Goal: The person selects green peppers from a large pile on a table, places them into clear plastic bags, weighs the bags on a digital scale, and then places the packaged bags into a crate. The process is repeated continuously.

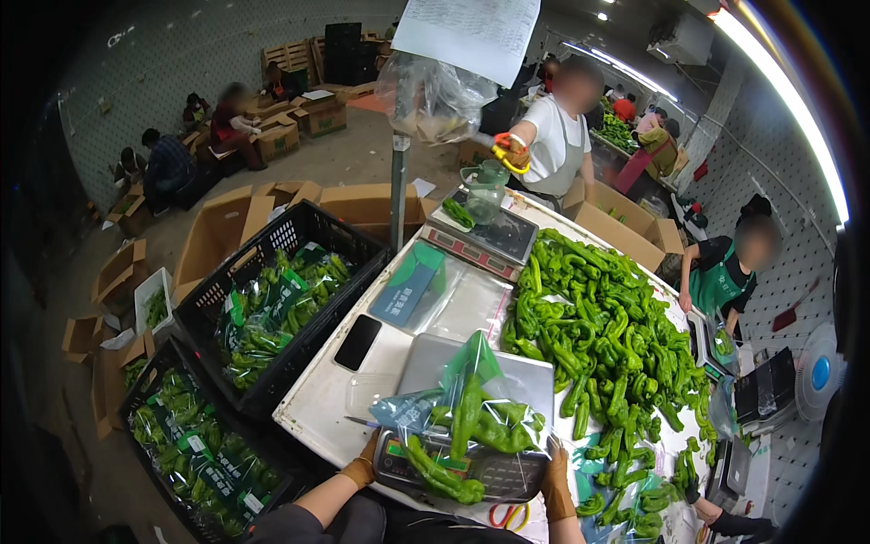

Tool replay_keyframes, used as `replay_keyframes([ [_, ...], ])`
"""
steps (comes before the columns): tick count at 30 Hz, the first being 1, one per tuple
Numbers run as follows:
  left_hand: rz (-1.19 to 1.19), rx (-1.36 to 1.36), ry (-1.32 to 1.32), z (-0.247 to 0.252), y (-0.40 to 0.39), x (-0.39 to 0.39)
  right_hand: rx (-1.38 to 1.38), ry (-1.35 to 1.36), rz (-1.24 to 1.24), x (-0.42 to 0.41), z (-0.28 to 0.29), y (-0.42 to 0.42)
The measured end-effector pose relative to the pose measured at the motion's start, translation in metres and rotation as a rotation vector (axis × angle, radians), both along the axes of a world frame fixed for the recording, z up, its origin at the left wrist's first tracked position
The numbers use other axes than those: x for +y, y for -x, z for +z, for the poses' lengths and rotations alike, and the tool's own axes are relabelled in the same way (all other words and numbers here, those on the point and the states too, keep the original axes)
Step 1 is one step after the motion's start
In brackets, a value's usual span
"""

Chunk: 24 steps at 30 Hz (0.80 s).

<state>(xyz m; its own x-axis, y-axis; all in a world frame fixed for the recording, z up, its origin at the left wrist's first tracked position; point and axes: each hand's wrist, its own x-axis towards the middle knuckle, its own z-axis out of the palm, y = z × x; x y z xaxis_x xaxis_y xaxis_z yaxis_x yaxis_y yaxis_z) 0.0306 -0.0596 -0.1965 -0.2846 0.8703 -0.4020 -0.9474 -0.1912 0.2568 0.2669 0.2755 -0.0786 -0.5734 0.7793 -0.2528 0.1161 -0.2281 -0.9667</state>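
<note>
A clear plastic bag of long green peppers [469,421] lies over the digital scale [414,364] in front of me, its peppers partly covering the display and keys. My left hand [367,462], in a brown glove, is at the scale's left front corner. At the right side, my right hand [557,479], gloved too, touches the scale's edge or the bag; which one I cannot tell. The fingertips of both hands are partly hidden. Red and yellow scissors [508,517] lie at the table's near edge. A large heap of loose green peppers [605,333] spreads to the right.
Black crates [204,326] of bagged peppers stand left. A phone [358,342], flat printed bags [414,285] and a second scale [482,234] with a plastic jug [484,194] are on the table. A metal post [399,190] rises behind. Co-workers stand across and right; one's gloved hand reaches in at right.
</note>
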Motion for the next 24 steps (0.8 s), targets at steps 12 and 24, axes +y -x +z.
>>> replay_keyframes([
  [12,-0.434,2.511,0.864,0.097,0.050,-0.022,-0.062,0.167,-0.039,0.004,0.002,-0.005],
  [24,0.258,1.824,1.109,0.072,0.065,-0.008,-0.056,0.172,-0.040,-0.031,0.000,-0.006],
])
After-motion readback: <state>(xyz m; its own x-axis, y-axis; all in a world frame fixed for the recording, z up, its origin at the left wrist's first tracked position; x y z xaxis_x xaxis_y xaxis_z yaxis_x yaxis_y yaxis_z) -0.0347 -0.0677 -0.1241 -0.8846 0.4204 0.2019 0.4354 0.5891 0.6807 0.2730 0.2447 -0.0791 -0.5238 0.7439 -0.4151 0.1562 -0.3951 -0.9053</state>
